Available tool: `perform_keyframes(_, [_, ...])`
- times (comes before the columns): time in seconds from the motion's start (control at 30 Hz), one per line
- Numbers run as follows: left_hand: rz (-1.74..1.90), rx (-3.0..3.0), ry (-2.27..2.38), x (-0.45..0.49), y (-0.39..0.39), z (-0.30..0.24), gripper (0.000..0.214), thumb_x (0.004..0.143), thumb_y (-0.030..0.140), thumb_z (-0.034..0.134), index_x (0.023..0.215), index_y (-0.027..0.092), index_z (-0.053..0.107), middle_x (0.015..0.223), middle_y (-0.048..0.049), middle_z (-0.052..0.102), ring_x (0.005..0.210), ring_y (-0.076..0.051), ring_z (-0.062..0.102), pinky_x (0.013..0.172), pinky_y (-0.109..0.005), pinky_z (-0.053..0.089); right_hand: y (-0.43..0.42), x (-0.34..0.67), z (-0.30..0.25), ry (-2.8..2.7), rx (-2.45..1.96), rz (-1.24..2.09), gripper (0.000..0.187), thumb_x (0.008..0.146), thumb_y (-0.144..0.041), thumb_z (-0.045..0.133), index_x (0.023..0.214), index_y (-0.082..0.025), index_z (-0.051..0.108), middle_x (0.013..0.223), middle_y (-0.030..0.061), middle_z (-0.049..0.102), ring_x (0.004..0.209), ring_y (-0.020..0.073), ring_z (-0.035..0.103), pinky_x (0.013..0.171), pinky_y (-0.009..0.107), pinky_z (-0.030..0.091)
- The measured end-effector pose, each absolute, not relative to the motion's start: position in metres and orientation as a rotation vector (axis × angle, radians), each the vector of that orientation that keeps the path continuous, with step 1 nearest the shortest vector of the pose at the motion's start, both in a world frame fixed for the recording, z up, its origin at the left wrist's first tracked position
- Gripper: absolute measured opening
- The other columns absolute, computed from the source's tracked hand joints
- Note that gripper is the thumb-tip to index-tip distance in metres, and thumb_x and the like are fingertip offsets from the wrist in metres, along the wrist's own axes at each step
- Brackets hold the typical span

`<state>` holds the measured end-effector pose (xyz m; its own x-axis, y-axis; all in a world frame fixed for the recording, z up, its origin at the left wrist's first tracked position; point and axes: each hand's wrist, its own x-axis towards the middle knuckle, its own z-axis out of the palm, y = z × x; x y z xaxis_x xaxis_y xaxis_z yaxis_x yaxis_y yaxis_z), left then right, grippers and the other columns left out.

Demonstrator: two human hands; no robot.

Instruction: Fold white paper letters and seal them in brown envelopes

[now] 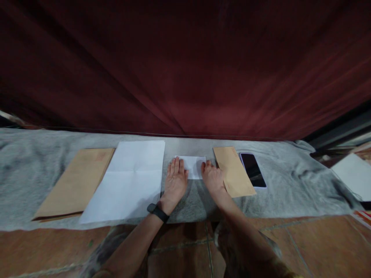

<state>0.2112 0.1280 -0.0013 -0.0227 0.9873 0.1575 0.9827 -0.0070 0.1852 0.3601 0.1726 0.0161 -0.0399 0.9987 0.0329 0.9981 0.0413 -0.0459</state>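
Observation:
A small folded white paper (pixel 193 166) lies on a grey cloth (pixel 278 193) in front of me. My left hand (pixel 175 180) lies flat with its fingers stretched out, covering the paper's left edge; a black band sits on that wrist. My right hand (pixel 212 177) rests on the paper's right side with its fingers bent down onto it. A brown envelope (pixel 233 170) lies just right of my right hand. A large white sheet (pixel 130 179) with fold creases lies just left of my left hand.
A stack of brown envelopes (pixel 77 181) lies at the far left of the cloth. A dark phone (pixel 252 170) lies beside the right envelope. A dark red curtain (pixel 185 69) hangs behind. Tiled floor (pixel 43 247) lies near me, with more papers (pixel 352 175) at far right.

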Motion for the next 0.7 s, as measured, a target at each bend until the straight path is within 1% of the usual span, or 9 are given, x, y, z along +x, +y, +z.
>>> perform_keyframes(0.07, [0.385, 2.173, 2.217, 0.212, 0.128, -0.003, 0.058, 0.102, 0.031, 0.031, 0.153, 0.004, 0.036, 0.162, -0.0215, 0.033, 0.153, -0.03, 0.026, 0.122, -0.05, 0.028, 0.171, 0.36, 0.015, -2.226, -2.142, 0.01, 0.041, 0.107, -0.031, 0.031, 0.124, -0.008, 0.06, 0.084, 0.0191, 0.074, 0.078, 0.0261, 0.074, 0.067, 0.032, 0.051])
perform_keyframes(0.17, [0.364, 2.172, 2.215, 0.212, 0.127, -0.005, 0.06, 0.102, 0.036, 0.033, 0.154, 0.006, 0.035, 0.163, -0.0201, 0.03, 0.154, -0.03, 0.024, 0.124, -0.05, 0.025, 0.17, 0.361, 0.016, -2.225, -2.135, 0.004, 0.038, 0.106, -0.029, 0.032, 0.122, -0.008, 0.06, 0.087, 0.0184, 0.073, 0.08, 0.0246, 0.072, 0.07, 0.032, 0.05])
perform_keyframes(0.3, [0.328, 2.167, 2.219, 0.213, 0.128, -0.004, 0.061, 0.102, 0.039, 0.036, 0.155, 0.009, 0.035, 0.165, -0.0195, 0.028, 0.154, -0.031, 0.021, 0.124, -0.05, 0.022, 0.171, 0.361, 0.023, -2.218, -2.044, -0.081, 0.031, 0.104, -0.022, 0.036, 0.119, -0.011, 0.061, 0.105, 0.0182, 0.071, 0.098, 0.0259, 0.067, 0.086, 0.036, 0.049])
perform_keyframes(0.37, [0.317, 2.165, 2.218, 0.214, 0.128, -0.003, 0.061, 0.102, 0.039, 0.037, 0.155, 0.009, 0.035, 0.165, -0.02, 0.026, 0.154, -0.031, 0.02, 0.124, -0.05, 0.022, 0.171, 0.357, 0.025, -2.266, -1.883, -0.04, 0.031, 0.104, -0.022, 0.039, 0.122, -0.012, 0.061, 0.117, 0.018, 0.069, 0.11, 0.027, 0.063, 0.095, 0.039, 0.047])
perform_keyframes(0.43, [0.306, 2.164, 2.218, 0.213, 0.129, -0.004, 0.06, 0.101, 0.035, 0.038, 0.155, 0.009, 0.034, 0.165, -0.0198, 0.026, 0.154, -0.032, 0.02, 0.124, -0.051, 0.022, 0.169, 0.351, 0.024, -2.334, -1.635, 0.094, 0.036, 0.105, -0.026, 0.038, 0.133, -0.013, 0.058, 0.133, 0.0166, 0.063, 0.124, 0.0256, 0.056, 0.105, 0.039, 0.043])
perform_keyframes(0.53, [0.262, 2.17, 2.2, 0.212, 0.128, -0.007, 0.06, 0.097, 0.021, 0.036, 0.156, 0.009, 0.032, 0.165, -0.0184, 0.026, 0.155, -0.029, 0.019, 0.125, -0.049, 0.021, 0.165, 0.339, 0.014, -2.433, -1.306, 0.299, 0.047, 0.107, -0.034, 0.033, 0.146, -0.013, 0.049, 0.153, 0.0113, 0.05, 0.142, 0.0195, 0.042, 0.118, 0.036, 0.034])
perform_keyframes(0.63, [0.244, 2.179, 2.186, 0.211, 0.128, -0.009, 0.063, 0.094, 0.013, 0.034, 0.156, 0.008, 0.032, 0.166, -0.0177, 0.025, 0.155, -0.026, 0.016, 0.127, -0.047, 0.02, 0.163, 0.332, 0.003, -2.512, -1.239, 0.353, 0.051, 0.109, -0.037, 0.028, 0.153, -0.015, 0.042, 0.16, 0.008, 0.041, 0.149, 0.0181, 0.033, 0.125, 0.038, 0.022])
perform_keyframes(0.7, [0.262, 2.175, 2.195, 0.211, 0.128, -0.009, 0.063, 0.095, 0.014, 0.033, 0.157, 0.009, 0.03, 0.166, -0.0177, 0.025, 0.156, -0.026, 0.016, 0.126, -0.049, 0.02, 0.163, 0.333, -0.003, -2.516, -1.32, 0.326, 0.052, 0.109, -0.038, 0.027, 0.155, -0.017, 0.039, 0.162, 0.0076, 0.037, 0.151, 0.0194, 0.03, 0.126, 0.041, 0.02])
